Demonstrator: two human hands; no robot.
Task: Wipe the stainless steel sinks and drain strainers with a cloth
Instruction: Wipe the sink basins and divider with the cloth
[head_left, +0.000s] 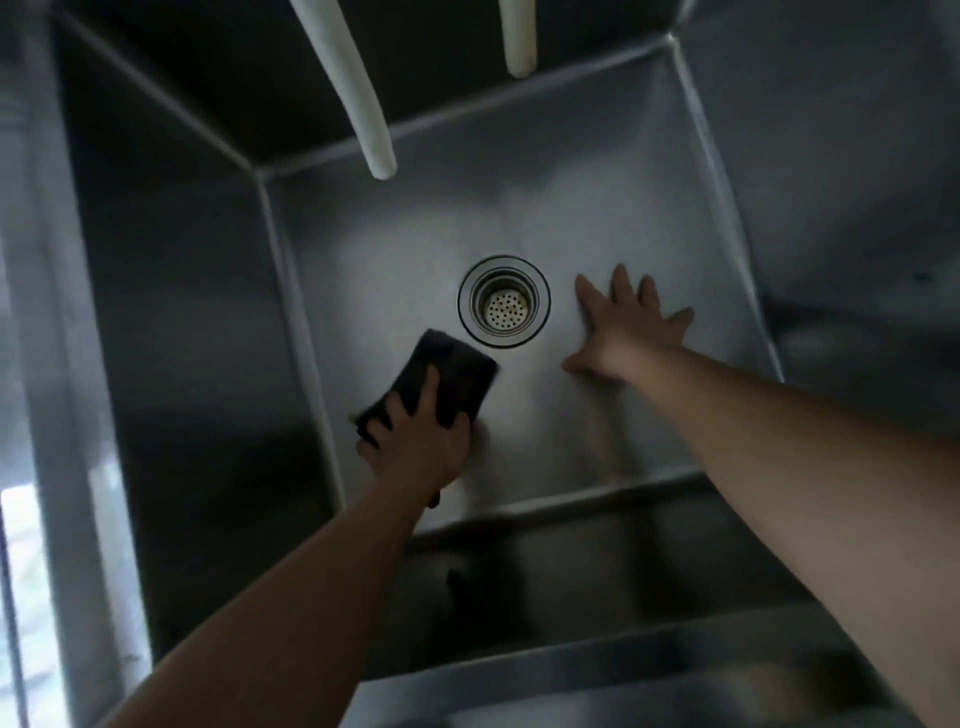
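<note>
I'm looking straight down into a deep stainless steel sink (649, 156), and both bare arms are reaching into it. Sitting in the middle of the sink floor is the round drain strainer (504, 301), its perforated basket showing pale at the bottom of the cup. My left hand (415, 436) is pressing a dark cloth (441, 374) flat on the floor just beside the strainer, on its near-left side, fingers lying spread over the fabric with the thumb curling round its right edge. My right hand (628, 325) is resting on the bare steel just right of the strainer, palm down, fingers splayed and holding nothing. Two pale hoses (358, 88) are hanging down from above the far wall, their upper ends cut off by the top of the frame. Part of the cloth is lying hidden under the left hand. The sink walls are blurring into soft grey, and the bright strip at far left is too washed out to read.
</note>
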